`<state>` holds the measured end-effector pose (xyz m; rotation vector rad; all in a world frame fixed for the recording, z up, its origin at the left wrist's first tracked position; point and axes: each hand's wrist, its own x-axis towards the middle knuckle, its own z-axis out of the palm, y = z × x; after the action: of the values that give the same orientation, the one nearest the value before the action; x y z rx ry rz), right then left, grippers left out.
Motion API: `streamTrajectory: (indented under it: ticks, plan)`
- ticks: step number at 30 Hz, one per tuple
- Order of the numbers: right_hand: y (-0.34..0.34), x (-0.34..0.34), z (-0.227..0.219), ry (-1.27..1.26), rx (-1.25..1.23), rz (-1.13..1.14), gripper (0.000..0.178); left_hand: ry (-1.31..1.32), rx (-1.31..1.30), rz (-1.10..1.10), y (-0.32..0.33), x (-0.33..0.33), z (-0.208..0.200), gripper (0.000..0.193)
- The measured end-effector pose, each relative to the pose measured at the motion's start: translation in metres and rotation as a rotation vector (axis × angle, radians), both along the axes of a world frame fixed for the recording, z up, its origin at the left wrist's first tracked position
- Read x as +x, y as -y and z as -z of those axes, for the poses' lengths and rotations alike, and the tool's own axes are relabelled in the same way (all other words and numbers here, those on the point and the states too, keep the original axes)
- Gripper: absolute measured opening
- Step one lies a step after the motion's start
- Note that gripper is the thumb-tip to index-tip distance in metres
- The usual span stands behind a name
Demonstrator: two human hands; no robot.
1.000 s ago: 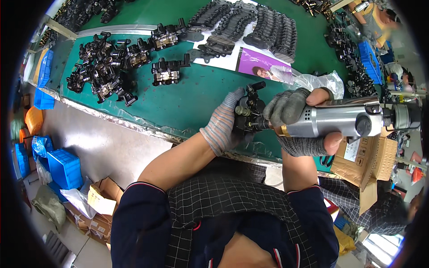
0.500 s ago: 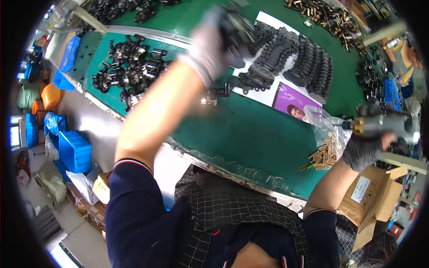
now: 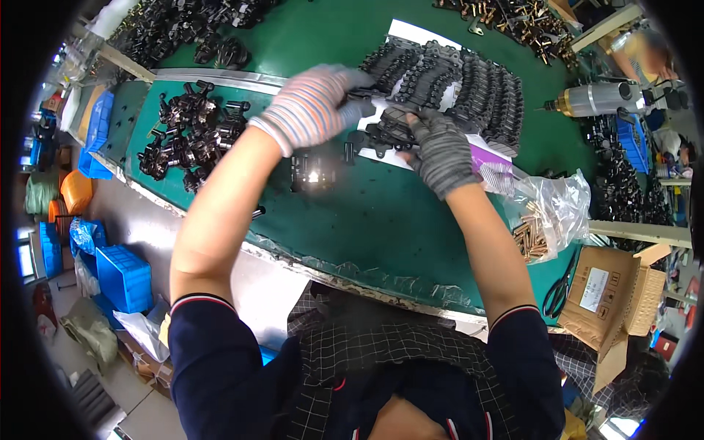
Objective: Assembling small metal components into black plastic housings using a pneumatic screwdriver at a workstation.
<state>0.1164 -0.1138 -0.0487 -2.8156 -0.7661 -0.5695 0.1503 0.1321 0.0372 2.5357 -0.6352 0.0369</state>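
My left hand [image 3: 312,106], in a pale striped glove, reaches to the left end of the rows of flat black parts [image 3: 425,77]. Its thumb and fingers close around a dark flat part [image 3: 364,93], mostly hidden by the glove. My right hand [image 3: 442,150], in a dark grey striped glove with bare fingertips, grips a few similar black parts [image 3: 390,130] at the near edge of the white sheet. Below my left hand, a shiny dark metal fixture [image 3: 312,174] rests on the green tabletop [image 3: 367,220].
A heap of black metal assemblies [image 3: 194,132] lies at left. An electric screwdriver [image 3: 598,100] hangs at right. Brass-coloured pins [image 3: 529,236] spill from a clear plastic bag [image 3: 561,205]. Scissors [image 3: 559,293] lie beside an open cardboard box [image 3: 605,290]. Blue crates [image 3: 125,275] stand at left.
My right hand has let go of the screwdriver and moved left to the black parts. The screwdriver now hangs higher. My left hand, blurred before, has come lower and left beside the rows.
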Motion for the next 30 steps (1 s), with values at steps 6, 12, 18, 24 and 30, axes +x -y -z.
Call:
streamTrajectory:
  ticks: [6, 12, 18, 24, 30]
  plan:
    - [0.013, 0.003, 0.003, -0.196, 0.012, -0.029, 0.048, 0.241, 0.266, 0.101, 0.028, -0.029, 0.016, 0.038]
    - [0.018, -0.022, -0.024, -0.675, -0.115, 0.274, 0.046, -0.047, 0.409, 0.218, 0.087, -0.038, 0.042, 0.039]
    - [0.060, -0.087, -0.013, -0.804, 1.149, 0.206, 0.042, -0.447, -0.204, 0.269, 0.108, -0.090, 0.053, 0.037]
    - [0.082, -0.089, -0.004, -0.931, 0.950, 0.009, 0.046, -0.515, -0.319, 0.107, 0.130, -0.135, 0.090, 0.034]
    - [0.096, -0.071, -0.016, -0.850, 0.383, 0.075, 0.051, 0.005, 0.544, 0.000, 0.109, -0.084, 0.025, 0.031]
